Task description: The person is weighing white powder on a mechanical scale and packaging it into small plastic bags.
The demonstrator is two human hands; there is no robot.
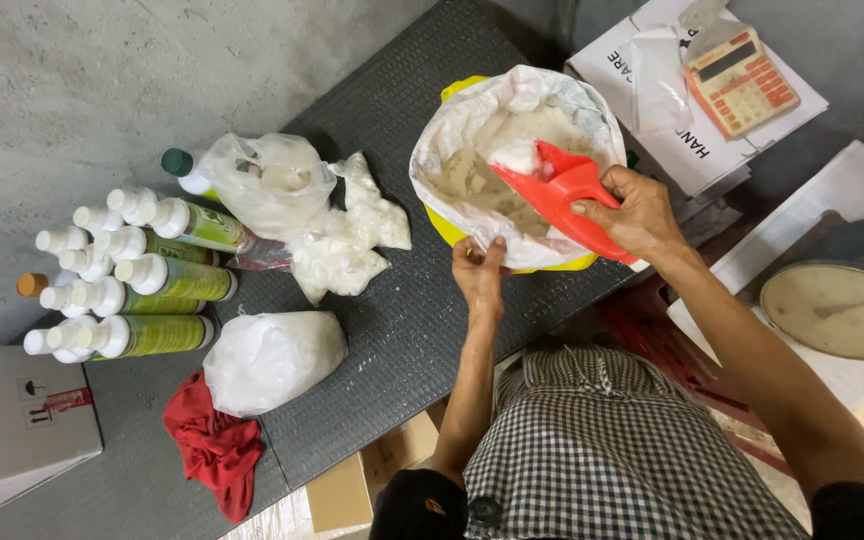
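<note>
Red plastic filled the right hand (637, 212): its fingers were wrapped around the handle of a scoop (552, 190), whose broad blade sat tilted inside a white sack (472, 125) and carried a lump of white powder (517, 155). The left hand (479, 275) pinched the near rim of that sack between thumb and fingertips, holding the edge down and outward. More pale powder lay heaped in the bottom of the sack, and a yellow tub (452, 90) showed beneath it at the top and lower edges.

All of this stood on a dark ribbed mat (402, 330) laid over a grey concrete floor (62, 90). Left of the sack lay a loose clear plastic bag (272, 180) with crumpled empty bags (347, 235) beside it, touching one another. Nearer the person sat a filled, tied bag of white powder (272, 360), and just beside it a red cloth (217, 450). Further left, a cluster of white-capped bottles with green labels (142, 280) lay on their sides, close together, with one green-capped bottle (180, 165) near the clear bag. A grey cardboard box (12, 420) rested at the far left corner.

On the right, well apart from the sack, an orange calculator (742, 80) lay on white printed sheets (682, 150), and a round beige lid (837, 312) sat lower down. Checked cloth (602, 450) covered the person's lap.
</note>
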